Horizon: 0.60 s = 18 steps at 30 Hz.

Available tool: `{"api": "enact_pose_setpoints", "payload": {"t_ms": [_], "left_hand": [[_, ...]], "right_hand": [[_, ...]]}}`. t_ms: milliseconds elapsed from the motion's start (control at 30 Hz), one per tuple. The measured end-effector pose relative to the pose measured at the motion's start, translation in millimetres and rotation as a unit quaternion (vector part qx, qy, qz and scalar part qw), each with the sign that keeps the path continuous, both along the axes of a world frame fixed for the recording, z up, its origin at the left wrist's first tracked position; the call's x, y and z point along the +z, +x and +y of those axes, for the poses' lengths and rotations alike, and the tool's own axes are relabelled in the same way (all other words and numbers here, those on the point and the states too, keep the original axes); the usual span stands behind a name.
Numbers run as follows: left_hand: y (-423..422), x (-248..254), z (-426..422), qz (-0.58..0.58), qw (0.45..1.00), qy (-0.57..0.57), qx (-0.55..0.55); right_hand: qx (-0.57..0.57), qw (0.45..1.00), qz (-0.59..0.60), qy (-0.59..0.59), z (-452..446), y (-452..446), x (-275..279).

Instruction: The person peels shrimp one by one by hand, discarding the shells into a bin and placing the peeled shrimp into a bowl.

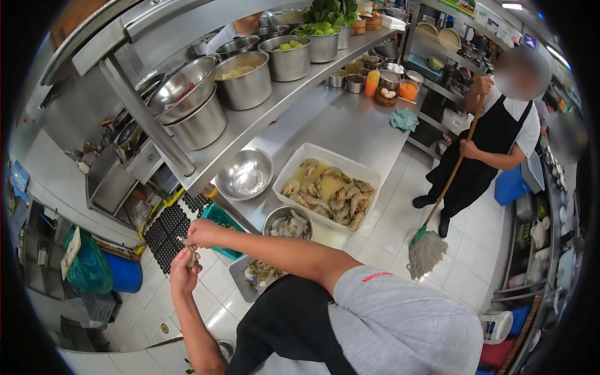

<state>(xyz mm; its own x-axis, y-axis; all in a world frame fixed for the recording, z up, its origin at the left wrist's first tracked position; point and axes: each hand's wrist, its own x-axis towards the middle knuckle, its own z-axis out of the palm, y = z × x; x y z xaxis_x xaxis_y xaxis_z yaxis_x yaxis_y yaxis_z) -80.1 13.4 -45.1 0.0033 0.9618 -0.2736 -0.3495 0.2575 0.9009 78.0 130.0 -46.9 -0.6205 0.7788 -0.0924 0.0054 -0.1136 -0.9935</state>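
Note:
Away from the counter edge, over the floor, my left hand [185, 270] is closed around a small greyish shrimp [192, 255]. My right hand [205, 234] pinches at the upper end of the same shrimp, its fingertips close to the left hand's. A steel bowl [288, 223] beside my right forearm contains peeled shrimp. Behind it, whole shrimp lie in yellowish liquid in a white tub [299, 156]. Partly hidden under my forearm, a grey tray [240, 275] holds what look like shrimp heads and shells.
A steel colander [244, 174] stands by the shelf post [147, 112]. Steel pots [244, 81] line the overhead shelf. A green basket [220, 220] sits near my right forearm. To the right, a person in a black apron [494, 125] holds a mop [427, 253].

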Motion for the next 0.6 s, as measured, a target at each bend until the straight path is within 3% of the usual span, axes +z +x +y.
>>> {"api": "enact_pose_setpoints", "payload": {"t_ms": [67, 100, 200, 267, 500, 600], "left_hand": [[-5, 3, 3, 0.006, 1.0, -0.009, -0.021], [-11, 2, 5, 0.005, 0.999, -0.017, -0.033], [-9, 2, 2, 0.019, 0.999, -0.036, 0.001], [-18, -3, 2, -0.01, 0.999, -0.033, -0.005], [13, -15, 11, -0.049, 0.988, -0.018, 0.144], [32, -7, 11, -0.011, 0.983, 0.014, 0.182]], "right_hand": [[0.08, 0.995, 0.004, -0.065, 3, 1, -1], [0.051, 0.997, 0.023, -0.055, -1, 0, -3], [0.056, 0.995, -0.013, 0.079, 3, -6, -10], [-0.001, 0.975, -0.069, 0.212, -5, 2, 1], [-0.098, 0.925, -0.05, 0.365, -27, 3, 15], [-0.168, 0.921, -0.07, 0.345, -35, -3, 11]]}}
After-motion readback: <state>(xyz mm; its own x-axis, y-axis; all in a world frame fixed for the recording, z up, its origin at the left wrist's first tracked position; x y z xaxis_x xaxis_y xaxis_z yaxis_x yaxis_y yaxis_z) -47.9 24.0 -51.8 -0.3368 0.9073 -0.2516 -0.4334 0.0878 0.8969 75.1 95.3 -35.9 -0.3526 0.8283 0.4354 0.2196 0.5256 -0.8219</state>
